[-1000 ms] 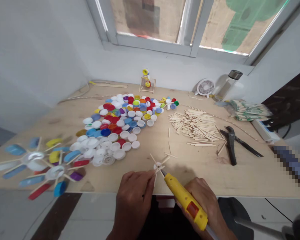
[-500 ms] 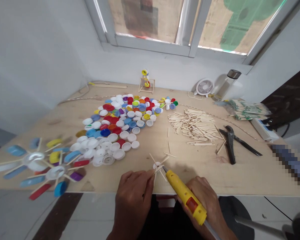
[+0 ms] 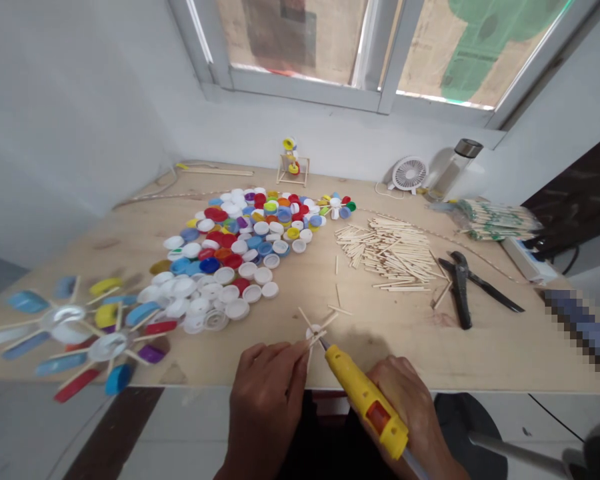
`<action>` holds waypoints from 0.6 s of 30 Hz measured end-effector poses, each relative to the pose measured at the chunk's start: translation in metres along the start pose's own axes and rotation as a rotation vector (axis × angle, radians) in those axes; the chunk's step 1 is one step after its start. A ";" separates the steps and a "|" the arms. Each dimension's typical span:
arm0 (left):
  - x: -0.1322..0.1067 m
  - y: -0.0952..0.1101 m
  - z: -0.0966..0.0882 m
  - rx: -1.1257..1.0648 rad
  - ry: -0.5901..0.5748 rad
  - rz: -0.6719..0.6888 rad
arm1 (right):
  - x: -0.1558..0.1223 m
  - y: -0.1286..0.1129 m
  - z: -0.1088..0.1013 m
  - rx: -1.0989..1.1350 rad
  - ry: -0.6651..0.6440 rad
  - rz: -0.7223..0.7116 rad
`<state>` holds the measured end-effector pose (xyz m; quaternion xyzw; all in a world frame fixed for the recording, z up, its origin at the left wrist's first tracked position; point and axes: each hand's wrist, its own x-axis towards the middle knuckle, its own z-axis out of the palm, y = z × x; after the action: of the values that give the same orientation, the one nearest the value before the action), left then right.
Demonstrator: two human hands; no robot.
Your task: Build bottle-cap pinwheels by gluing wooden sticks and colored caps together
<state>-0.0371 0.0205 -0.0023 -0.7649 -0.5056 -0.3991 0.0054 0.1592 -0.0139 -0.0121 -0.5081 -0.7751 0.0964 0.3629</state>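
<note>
Plywood surface (image 3: 395,353) below a window frame (image 3: 305,90), pale walls (image 3: 70,120) alongside. L grip (image 3: 265,410) clamped on crossed craft sticks (image 3: 325,321) around a white bottle cap (image 3: 314,331), near the front edge. R grip (image 3: 405,407) clamped on a yellow glue gun (image 3: 365,403), tip just beside the cap. To the left, a big heap of mixed plastic caps (image 3: 235,233) and cap-and-stick pinwheels (image 3: 109,347) overhanging the edge. To the right, a loose stick pile (image 3: 390,257) and pliers (image 3: 461,293). Far end: small fan (image 3: 410,175), glass bottle (image 3: 450,170), power strip (image 3: 527,260).
</note>
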 end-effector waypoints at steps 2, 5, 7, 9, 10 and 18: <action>-0.001 0.000 0.000 0.005 -0.011 0.004 | 0.000 0.000 0.000 -0.015 -0.006 0.021; -0.001 -0.001 0.000 0.014 0.001 0.015 | 0.001 0.000 -0.002 -0.004 -0.024 0.020; -0.001 -0.002 0.000 0.015 0.013 0.023 | 0.002 -0.001 -0.002 0.004 -0.028 -0.001; 0.000 -0.002 0.000 0.012 0.011 0.027 | 0.001 0.000 -0.002 0.003 -0.031 0.006; 0.000 -0.002 0.000 0.012 0.011 0.026 | 0.001 0.000 -0.002 -0.001 -0.033 0.020; -0.001 -0.001 0.000 0.022 0.015 0.019 | 0.003 -0.003 -0.002 -0.001 -0.029 0.010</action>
<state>-0.0375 0.0203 -0.0032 -0.7664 -0.5029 -0.3992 0.0214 0.1578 -0.0133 -0.0076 -0.5108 -0.7778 0.1051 0.3508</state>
